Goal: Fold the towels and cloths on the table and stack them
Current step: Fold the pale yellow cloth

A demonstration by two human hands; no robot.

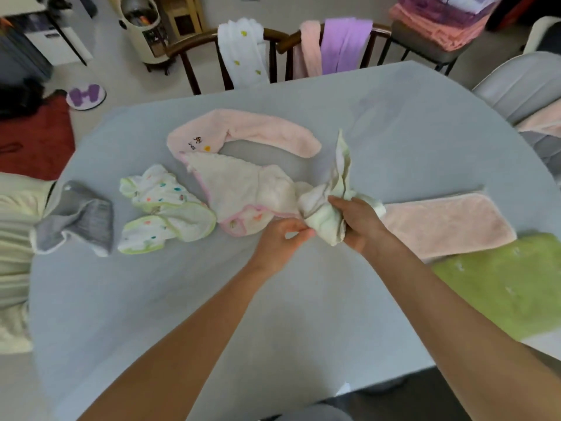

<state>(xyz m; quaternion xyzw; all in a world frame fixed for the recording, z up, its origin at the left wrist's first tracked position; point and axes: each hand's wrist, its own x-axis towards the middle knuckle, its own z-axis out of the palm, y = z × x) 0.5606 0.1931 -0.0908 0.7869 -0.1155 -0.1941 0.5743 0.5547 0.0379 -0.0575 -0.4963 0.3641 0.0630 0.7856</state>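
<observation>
A crumpled pale green-white cloth (329, 208) is lifted off the grey table (409, 132) at its middle. My right hand (361, 221) grips the bunched cloth from the right. My left hand (282, 238) pinches its lower edge just to the left. On the table lie a pink towel with embroidery (252, 133), a white cloth with pink trim (239, 192), a white dotted cloth with green trim (164, 208), a grey cloth (82, 220), a flat pink towel (446, 226) and a green towel (516, 284).
Two wooden chairs behind the table carry a white towel (243, 53), a pink towel (311, 47) and a purple towel (344, 44). A stack of folded towels (440, 19) sits on a stool at the back right. A padded chair (522, 83) stands at the right.
</observation>
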